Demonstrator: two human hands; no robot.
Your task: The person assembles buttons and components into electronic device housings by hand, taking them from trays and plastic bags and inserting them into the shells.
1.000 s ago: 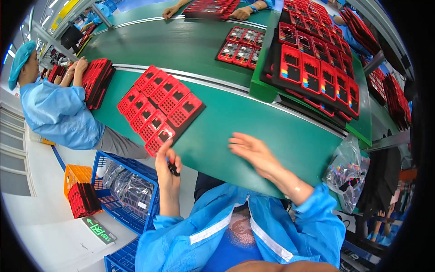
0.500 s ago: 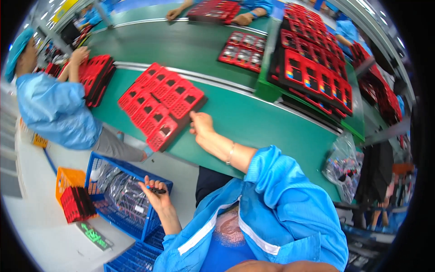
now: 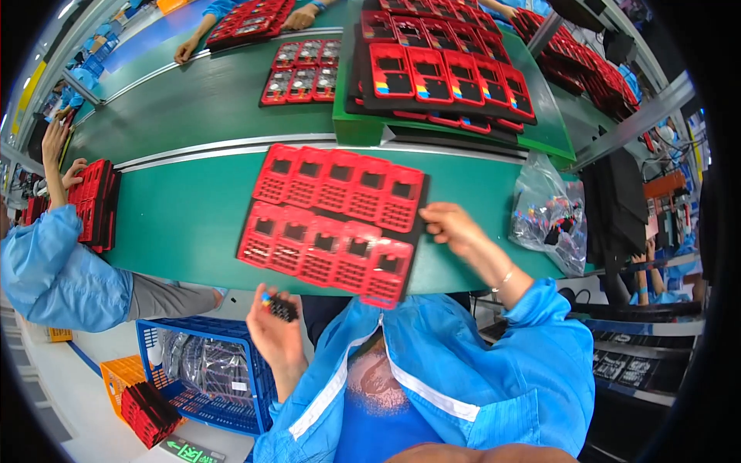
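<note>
A black tray with two rows of red phone housings [image 3: 337,181] lies slanted on the green worktable in front of me. Each housing has a screen opening and a grid of key holes. My right hand [image 3: 454,225] pinches the tray's right edge between thumb and fingers. Below the tray's near left corner, my left hand [image 3: 276,328] is raised, palm up. A few small black parts [image 3: 281,308] with a blue and yellow bit lie in its curled fingers; their exact kind is too small to tell.
A clear bag [image 3: 549,212] of small coloured parts sits at right. Stacked red-housing trays [image 3: 455,77] fill a green raised stand. Beyond the metal rail lies a tray of silver-filled housings [image 3: 302,71]. Co-workers' hands [image 3: 185,51] work opposite and at left. A blue crate [image 3: 193,328] stands on the floor.
My right hand has drawn the tray rightward and turned it, so it now lies before me. My left hand still holds the black parts. The whole view has swung to the right.
</note>
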